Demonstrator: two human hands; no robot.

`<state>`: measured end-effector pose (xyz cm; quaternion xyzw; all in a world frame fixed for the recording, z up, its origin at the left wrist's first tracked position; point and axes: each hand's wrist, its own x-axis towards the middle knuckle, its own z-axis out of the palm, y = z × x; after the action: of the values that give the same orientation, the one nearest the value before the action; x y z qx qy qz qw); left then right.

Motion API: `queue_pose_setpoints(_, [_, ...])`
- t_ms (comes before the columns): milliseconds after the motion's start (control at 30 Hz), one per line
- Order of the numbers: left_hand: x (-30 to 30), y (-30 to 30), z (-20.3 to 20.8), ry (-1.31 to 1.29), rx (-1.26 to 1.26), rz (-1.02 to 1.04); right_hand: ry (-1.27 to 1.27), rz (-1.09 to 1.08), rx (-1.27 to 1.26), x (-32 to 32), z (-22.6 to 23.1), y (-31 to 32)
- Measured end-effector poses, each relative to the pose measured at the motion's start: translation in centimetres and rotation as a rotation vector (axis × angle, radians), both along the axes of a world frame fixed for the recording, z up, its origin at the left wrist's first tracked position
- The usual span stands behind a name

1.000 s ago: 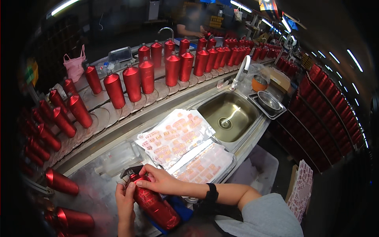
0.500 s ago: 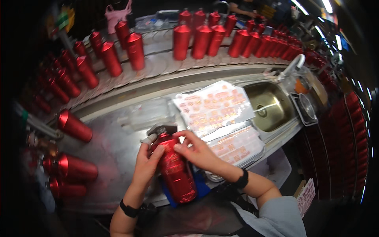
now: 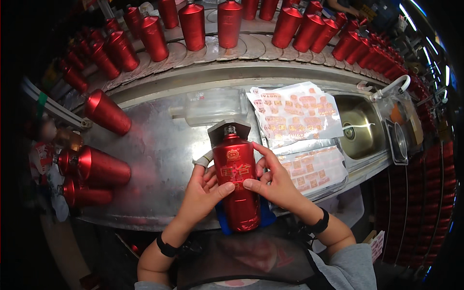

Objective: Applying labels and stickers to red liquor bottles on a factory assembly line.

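Observation:
A glossy red bottle (image 3: 238,208) with gold lettering and a bare threaded neck leans toward me at the near edge of the steel bench. Its upper end lies against a dark angled rest (image 3: 217,131), and a blue cloth (image 3: 267,217) shows under its base. My left hand (image 3: 204,192) closes around its left side, thumb pressed on the front. A pale wrap (image 3: 203,159) covers one fingertip of that hand. From the right, my right hand (image 3: 274,182) grips the bottle, its thumb on the front just below the large lettering.
Sheets of red-and-gold stickers (image 3: 297,113) lie right of the bottle, beside a steel sink (image 3: 357,128) with running water. A clear glass bottle (image 3: 215,107) lies beyond. Several red bottles (image 3: 104,166) lie at left. A curved conveyor (image 3: 251,48) carries many more along the back.
Both thumbs have slid down from the bottle's shoulder to its middle, below the lettering. The view has shifted, so the bench and bottle appear farther right and higher.

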<state>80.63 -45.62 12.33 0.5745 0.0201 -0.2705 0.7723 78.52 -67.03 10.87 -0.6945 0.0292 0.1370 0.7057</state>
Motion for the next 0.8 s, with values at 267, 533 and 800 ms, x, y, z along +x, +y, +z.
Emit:
queue_pose_setpoints(267, [0.1,0.1,0.2,-0.005,-0.017,-0.003,0.014,0.022,0.028,0.3,0.5,0.1])
queue_pose_setpoints(533, [0.5,0.8,0.1,0.115,-0.071,0.019,0.165,0.044,0.249,1.1,0.4,-0.6])
queue_pose_setpoints(800, [0.1,0.2,0.7,0.046,-0.012,-0.037,0.024,0.023,0.101,0.7,0.5,0.6])
